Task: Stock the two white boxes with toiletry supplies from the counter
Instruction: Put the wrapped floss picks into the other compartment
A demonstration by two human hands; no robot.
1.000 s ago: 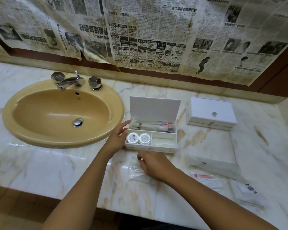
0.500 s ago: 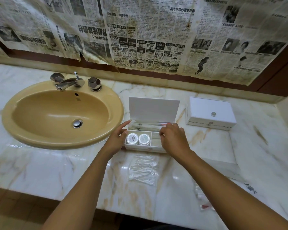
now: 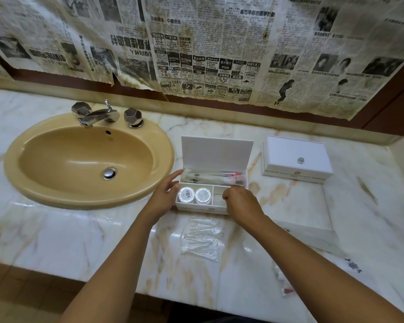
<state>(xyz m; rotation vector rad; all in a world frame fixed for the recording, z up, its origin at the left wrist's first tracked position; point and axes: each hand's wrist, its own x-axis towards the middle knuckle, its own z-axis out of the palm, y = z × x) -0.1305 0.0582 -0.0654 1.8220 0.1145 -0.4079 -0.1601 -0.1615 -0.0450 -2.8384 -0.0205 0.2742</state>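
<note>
The left hand [image 3: 164, 198] rests against the open white box [image 3: 216, 157] on the marble desk [image 3: 79, 236]. The right hand [image 3: 241, 202] reaches into its front right compartment. A closed white box [image 3: 296, 158] sits farther right.

Open box [image 3: 216, 155]: white, lid and walls. Closed box [image 3: 296, 159]: white, with a small silver knob and a fine dark stripe along its front. Two round tins [image 3: 194, 195]: silver-white tops with small dark emblems. Counter [image 3: 56, 234]: white marble, tan and rust veins. Sink [image 3: 86, 159]: mustard yellow, chrome drain and taps. Newspaper [image 3: 208, 47]: yellowed, black print.
</note>
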